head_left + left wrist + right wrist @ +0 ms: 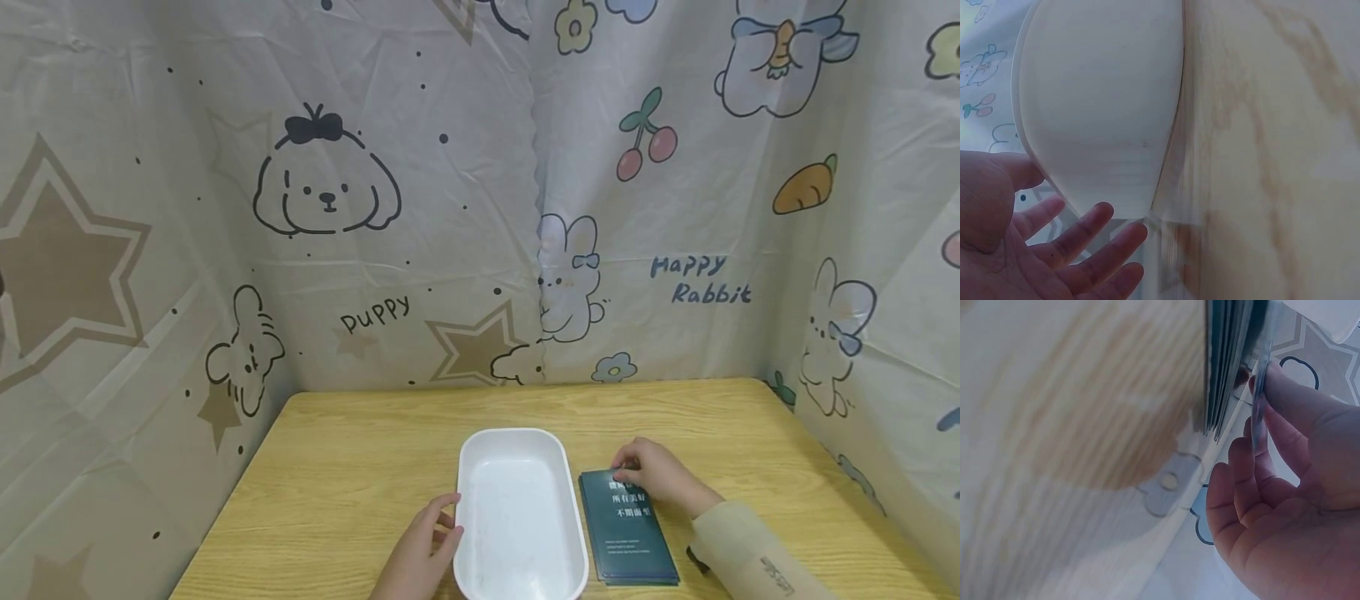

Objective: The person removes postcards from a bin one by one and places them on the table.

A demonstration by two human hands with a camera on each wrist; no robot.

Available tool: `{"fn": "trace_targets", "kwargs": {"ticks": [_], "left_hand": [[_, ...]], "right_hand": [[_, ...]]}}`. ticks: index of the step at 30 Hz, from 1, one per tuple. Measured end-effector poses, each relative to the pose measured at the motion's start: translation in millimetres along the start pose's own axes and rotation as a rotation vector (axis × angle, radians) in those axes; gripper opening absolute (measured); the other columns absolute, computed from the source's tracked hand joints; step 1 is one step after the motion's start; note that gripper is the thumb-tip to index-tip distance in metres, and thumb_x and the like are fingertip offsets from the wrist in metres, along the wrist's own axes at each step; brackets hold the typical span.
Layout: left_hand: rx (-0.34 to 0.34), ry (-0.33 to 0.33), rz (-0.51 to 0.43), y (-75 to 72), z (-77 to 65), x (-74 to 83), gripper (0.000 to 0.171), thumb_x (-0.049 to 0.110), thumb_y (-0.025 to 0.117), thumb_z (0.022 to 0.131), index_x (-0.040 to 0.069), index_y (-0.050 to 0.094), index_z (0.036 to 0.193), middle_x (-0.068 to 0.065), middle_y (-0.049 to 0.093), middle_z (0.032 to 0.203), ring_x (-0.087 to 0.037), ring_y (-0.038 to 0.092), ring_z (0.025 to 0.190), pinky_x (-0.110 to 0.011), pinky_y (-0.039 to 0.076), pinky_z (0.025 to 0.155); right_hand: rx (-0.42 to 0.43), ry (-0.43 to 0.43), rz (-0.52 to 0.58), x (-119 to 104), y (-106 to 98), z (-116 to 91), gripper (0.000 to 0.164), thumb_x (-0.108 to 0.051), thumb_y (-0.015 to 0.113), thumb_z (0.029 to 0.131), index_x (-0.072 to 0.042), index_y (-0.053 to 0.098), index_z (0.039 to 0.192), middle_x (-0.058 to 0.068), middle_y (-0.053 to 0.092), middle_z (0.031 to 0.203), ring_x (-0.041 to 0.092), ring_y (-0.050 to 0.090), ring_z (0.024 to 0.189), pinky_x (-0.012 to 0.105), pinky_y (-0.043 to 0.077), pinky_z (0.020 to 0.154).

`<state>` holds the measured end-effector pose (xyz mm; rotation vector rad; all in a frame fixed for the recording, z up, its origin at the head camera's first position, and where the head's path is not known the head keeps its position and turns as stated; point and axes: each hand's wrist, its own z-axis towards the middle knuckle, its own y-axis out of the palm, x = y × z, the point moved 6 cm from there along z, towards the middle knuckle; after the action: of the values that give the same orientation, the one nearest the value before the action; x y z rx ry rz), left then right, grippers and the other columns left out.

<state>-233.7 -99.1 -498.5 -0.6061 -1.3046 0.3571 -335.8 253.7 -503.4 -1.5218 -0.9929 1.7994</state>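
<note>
A white rectangular tray [521, 533] stands on the table, its inside bare. My left hand [426, 546] is at its left side; in the left wrist view the thumb touches the rim of the tray and the other fingers stay loosely extended. To the right of the tray lies a stack of dark green cards [630, 542] printed with white characters. At the far end of that stack, my right hand [663, 475] pinches the top card [1259, 422] between thumb and fingers. In the right wrist view that card's edge stands apart from the several cards [1215, 375] beneath it.
The wood-grain table [360, 467] extends to both sides of the tray and behind it. A curtain [465, 275] with cartoon prints hangs along the back and both sides. A small dark object [697, 560] shows by the right sleeve.
</note>
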Motion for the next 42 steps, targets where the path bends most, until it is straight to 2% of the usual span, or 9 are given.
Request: {"fn": "trace_targets", "kwargs": {"ticks": [18,27,37,42], "left_hand": [[-0.012,-0.009,0.007,-0.3,-0.4,-0.5,0.044,0.026,0.056,0.095,0.013,0.046,0.136,-0.008,0.059,0.104,-0.02,0.057,0.089,-0.042,0.055,0.074],[-0.002,0.003,0.011,-0.6,-0.5,-0.1,0.044,0.027,0.056,0.095,0.015,0.046,0.135,-0.008,0.059,0.104,-0.019,0.058,0.089,-0.041,0.055,0.074],[0.006,0.02,0.017,-2.1,-1.0,2.0,0.043,0.026,0.055,0.095,0.013,0.046,0.135,-0.008,0.059,0.103,-0.018,0.058,0.087,-0.04,0.054,0.073],[0.006,0.015,0.026,-2.4,-2.0,3.0,0.045,0.028,0.056,0.095,0.013,0.046,0.136,-0.008,0.059,0.103,-0.018,0.058,0.087,-0.04,0.054,0.073]], "right_hand": [[-0.008,0.003,-0.064,-4.9,1.7,-2.4,0.007,-0.015,0.074,0.08,-0.018,0.068,0.082,0.0,0.054,0.079,0.016,0.049,0.073,0.039,0.048,0.072],[0.002,-0.024,-0.105,-8.1,0.2,-4.5,0.012,-0.014,0.076,0.078,-0.017,0.066,0.085,0.001,0.052,0.082,0.017,0.048,0.075,0.037,0.048,0.07],[-0.019,-0.012,-0.113,-12.2,0.9,-5.9,0.01,-0.013,0.073,0.081,-0.017,0.067,0.086,0.0,0.055,0.081,0.015,0.049,0.074,0.037,0.05,0.071],[-0.027,-0.017,-0.174,-16.9,2.0,-8.3,0.006,-0.014,0.071,0.083,-0.016,0.067,0.086,-0.002,0.055,0.078,0.014,0.049,0.07,0.036,0.05,0.068]]}}
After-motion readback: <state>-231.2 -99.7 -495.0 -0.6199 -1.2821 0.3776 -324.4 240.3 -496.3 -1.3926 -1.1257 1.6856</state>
